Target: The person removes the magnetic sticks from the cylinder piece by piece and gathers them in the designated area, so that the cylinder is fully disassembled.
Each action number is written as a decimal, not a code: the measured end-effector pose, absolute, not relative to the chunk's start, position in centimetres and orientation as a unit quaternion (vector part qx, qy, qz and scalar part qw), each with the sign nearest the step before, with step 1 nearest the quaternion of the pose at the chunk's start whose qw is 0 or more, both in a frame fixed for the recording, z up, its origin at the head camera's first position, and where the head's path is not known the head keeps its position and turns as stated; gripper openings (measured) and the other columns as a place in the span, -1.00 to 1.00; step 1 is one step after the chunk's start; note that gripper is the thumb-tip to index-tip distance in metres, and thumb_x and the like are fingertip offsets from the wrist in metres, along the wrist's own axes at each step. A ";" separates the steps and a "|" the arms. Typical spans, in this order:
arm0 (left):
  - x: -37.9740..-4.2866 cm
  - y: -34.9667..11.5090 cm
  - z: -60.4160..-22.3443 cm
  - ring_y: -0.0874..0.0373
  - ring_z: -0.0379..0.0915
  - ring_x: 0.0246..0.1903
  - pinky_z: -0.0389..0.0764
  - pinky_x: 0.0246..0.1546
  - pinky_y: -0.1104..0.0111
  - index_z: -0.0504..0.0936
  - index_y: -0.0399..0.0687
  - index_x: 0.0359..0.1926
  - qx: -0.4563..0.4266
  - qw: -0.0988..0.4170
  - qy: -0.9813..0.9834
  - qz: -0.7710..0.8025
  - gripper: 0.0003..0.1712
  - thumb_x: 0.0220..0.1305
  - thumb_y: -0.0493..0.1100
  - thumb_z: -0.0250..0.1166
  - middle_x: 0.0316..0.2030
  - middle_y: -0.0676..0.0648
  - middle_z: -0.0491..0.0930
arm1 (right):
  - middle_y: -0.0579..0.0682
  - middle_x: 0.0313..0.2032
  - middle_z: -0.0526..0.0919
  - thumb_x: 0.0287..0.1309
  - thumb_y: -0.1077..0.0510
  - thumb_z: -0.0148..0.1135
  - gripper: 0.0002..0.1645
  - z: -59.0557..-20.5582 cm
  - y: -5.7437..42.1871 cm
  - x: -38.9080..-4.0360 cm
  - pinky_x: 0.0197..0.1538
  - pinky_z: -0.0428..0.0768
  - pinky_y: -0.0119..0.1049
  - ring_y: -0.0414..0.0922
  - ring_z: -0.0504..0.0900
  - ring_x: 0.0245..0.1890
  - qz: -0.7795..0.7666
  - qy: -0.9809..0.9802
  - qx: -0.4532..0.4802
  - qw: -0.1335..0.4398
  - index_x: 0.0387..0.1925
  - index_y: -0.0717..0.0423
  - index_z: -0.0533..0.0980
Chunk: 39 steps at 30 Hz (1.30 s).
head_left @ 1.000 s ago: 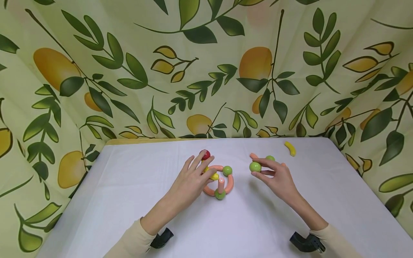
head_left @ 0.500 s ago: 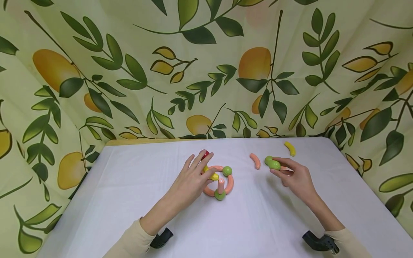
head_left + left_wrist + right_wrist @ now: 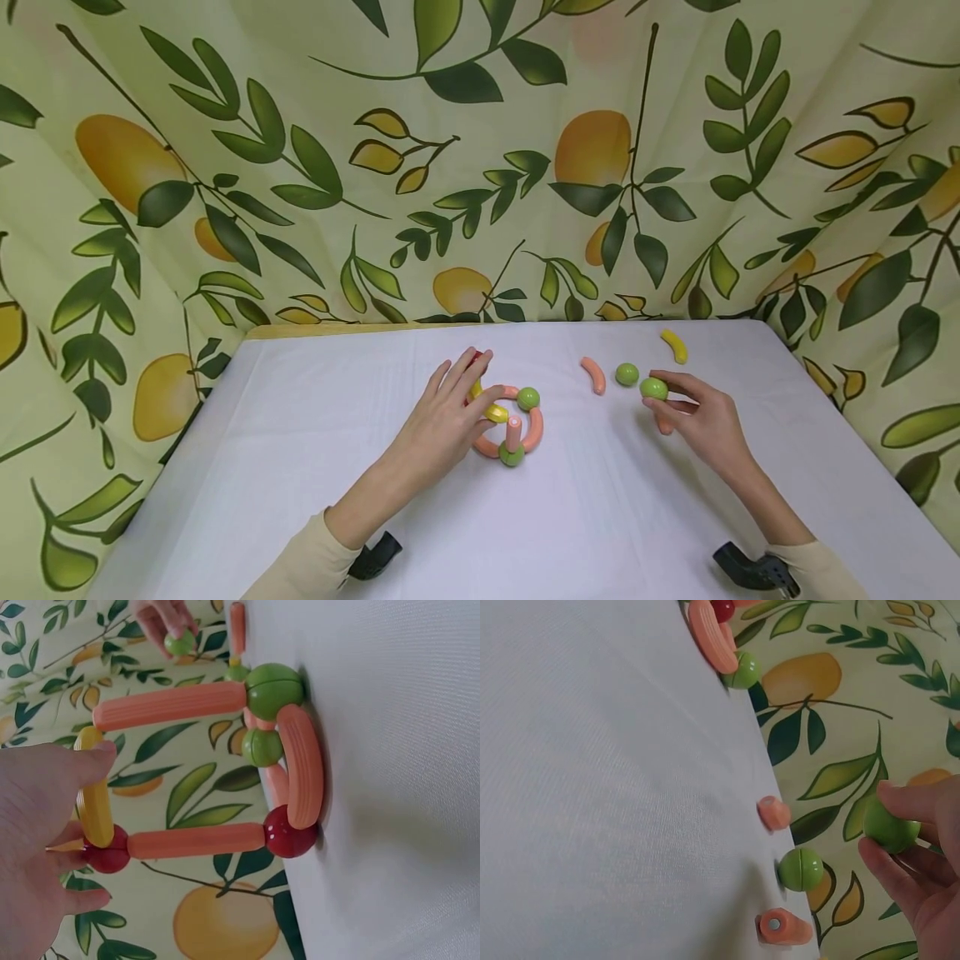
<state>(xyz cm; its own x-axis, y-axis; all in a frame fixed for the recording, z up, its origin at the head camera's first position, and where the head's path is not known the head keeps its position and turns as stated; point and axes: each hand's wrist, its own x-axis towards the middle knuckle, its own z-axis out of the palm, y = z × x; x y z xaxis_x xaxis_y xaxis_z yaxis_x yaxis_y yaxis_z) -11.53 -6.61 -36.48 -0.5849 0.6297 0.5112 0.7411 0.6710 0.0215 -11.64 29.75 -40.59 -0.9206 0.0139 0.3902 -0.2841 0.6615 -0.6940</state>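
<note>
My left hand (image 3: 438, 417) holds the top of a toy frame of balls and sticks. In the left wrist view, its thumb lies on a yellow curved stick (image 3: 95, 795), and other fingers are beside a red ball (image 3: 106, 853). Two upright salmon-coloured sticks stand under that top; one is the straight stick (image 3: 196, 840). They rise from a ring of curved sticks (image 3: 534, 429) and balls on the table. Off to the right, my right hand (image 3: 708, 421) pinches a green ball (image 3: 654, 389) between thumb and fingers, raised above the table.
Loose on the white-covered table (image 3: 585, 517) lie a second green ball (image 3: 627, 374), a salmon curved stick (image 3: 593, 376) and a yellow curved stick (image 3: 674, 346). Another salmon stick (image 3: 784, 927) lies partly below my right hand. A leaf-patterned curtain (image 3: 480, 208) hangs behind.
My right hand has moved right with the green ball, away from the frame and past the loose green ball. My left hand has stayed nearly still on the frame.
</note>
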 end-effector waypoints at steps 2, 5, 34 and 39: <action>-11.5 -6.6 -36.5 -0.14 0.04 0.43 0.23 0.32 -0.10 0.51 0.07 0.12 -0.387 0.235 -0.883 -0.121 -0.44 0.09 -0.19 0.50 0.38 -0.25 0.24 | 0.24 -0.04 0.64 0.05 0.29 0.45 -0.51 -40.6 29.8 -11.6 -0.20 0.48 -0.74 -0.66 0.40 -0.13 0.403 -0.894 0.073 0.183 0.05 0.31 0.57; -11.5 -6.7 -36.6 -0.15 0.04 0.43 0.23 0.32 -0.10 0.48 0.03 0.14 -0.386 0.234 -0.884 -0.126 -0.41 0.09 -0.20 0.50 0.38 -0.25 0.24 | 0.26 -0.03 0.63 0.06 0.29 0.44 -0.51 -40.7 29.9 -11.4 -0.20 0.48 -0.75 -0.68 0.38 -0.13 0.402 -0.895 0.069 0.180 0.05 0.32 0.56; -11.9 -7.4 -36.7 -0.15 0.03 0.44 0.24 0.33 -0.06 0.56 -0.02 0.04 -0.393 0.220 -0.882 -0.139 -0.62 0.21 -0.15 0.41 0.40 -0.24 0.22 | 0.39 -0.03 0.60 0.12 0.24 0.41 -0.50 -43.3 35.3 -13.0 -0.30 0.42 -0.81 0.04 0.61 -0.06 0.345 -0.922 0.021 0.174 0.06 0.42 0.53; -11.9 -7.5 -36.8 -0.13 0.00 0.45 0.23 0.34 -0.05 0.58 -0.01 0.04 -0.391 0.217 -0.882 -0.145 -0.64 0.23 -0.15 0.40 0.41 -0.23 0.21 | 0.44 -0.06 0.60 0.11 0.26 0.41 -0.50 -43.9 35.8 -13.2 -0.36 0.41 -0.79 0.27 0.59 -0.08 0.338 -0.926 0.007 0.169 0.04 0.46 0.52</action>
